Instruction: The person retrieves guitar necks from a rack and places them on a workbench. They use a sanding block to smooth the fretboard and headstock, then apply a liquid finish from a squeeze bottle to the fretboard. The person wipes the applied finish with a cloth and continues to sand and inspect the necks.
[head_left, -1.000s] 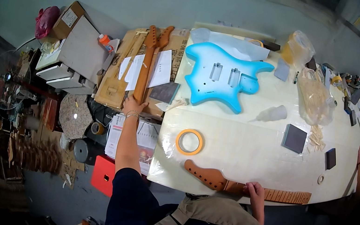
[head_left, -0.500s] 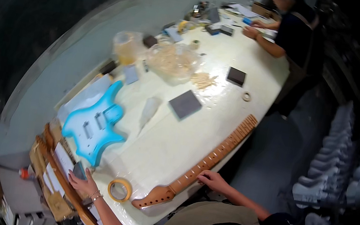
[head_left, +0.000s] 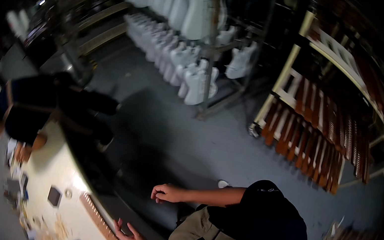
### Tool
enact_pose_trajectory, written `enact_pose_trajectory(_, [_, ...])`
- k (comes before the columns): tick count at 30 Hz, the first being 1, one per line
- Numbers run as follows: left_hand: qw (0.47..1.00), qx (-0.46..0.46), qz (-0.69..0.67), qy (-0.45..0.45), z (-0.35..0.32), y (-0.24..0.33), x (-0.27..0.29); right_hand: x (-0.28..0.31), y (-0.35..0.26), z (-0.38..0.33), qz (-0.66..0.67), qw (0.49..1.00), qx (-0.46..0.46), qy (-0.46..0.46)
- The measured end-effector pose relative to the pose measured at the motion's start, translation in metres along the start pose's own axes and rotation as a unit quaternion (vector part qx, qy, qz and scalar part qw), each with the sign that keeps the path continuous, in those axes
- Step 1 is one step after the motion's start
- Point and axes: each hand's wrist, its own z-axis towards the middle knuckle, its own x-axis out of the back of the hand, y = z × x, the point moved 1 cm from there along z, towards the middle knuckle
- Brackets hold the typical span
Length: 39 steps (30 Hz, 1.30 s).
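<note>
A long wooden guitar neck [head_left: 98,221] lies along the near edge of the white worktable [head_left: 51,168] at the lower left. My left hand [head_left: 130,235], with a bracelet on its wrist, rests flat at the table's edge, fingers spread and touching the end of the neck. My right hand [head_left: 167,194] hangs in the air above the dark floor, loosely curled, holding nothing and away from the table. My torso in a dark top and a tan apron fills the lower right.
Another person [head_left: 28,109] in dark clothes bends over the far end of the table. A dark square pad [head_left: 54,196] and small items lie on the tabletop. A rack of white guitar bodies [head_left: 189,44] and a rack of wooden necks [head_left: 310,134] stand across the grey floor [head_left: 208,143].
The view has swung away from the table toward the floor and racks. My right hand has come off the guitar neck and my left hand now rests by it. The blue guitar body is out of view.
</note>
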Motion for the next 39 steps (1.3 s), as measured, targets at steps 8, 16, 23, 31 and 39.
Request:
enact_pose_trajectory(8, [0.972,0.117,-0.141,-0.146,-0.043,0.093,-0.146,0.294,-0.005,-0.181,0.253,0.854,0.091,0.446])
enact_pose_trajectory(16, [0.933,0.072,-0.172,-0.307,-0.063,0.154,-0.244,0.47,-0.067,-0.52,0.266,0.328,0.408,0.809])
enact_pose_trajectory(23, [0.91,0.051,-0.138,-0.387,-0.058,0.184,-0.307,0.513,-0.115,-0.758,0.305,0.204,0.403,0.838])
enact_pose_trajectory(31, [0.881,0.055,-0.159,-0.442,-0.094,0.2,-0.332,0.539,-0.123,-0.795,0.251,0.33,0.389,0.823])
enact_pose_trajectory(39, [0.901,0.044,-0.124,-0.413,-0.099,0.181,-0.333,0.546,-0.101,-0.699,0.141,0.311,0.461,0.819])
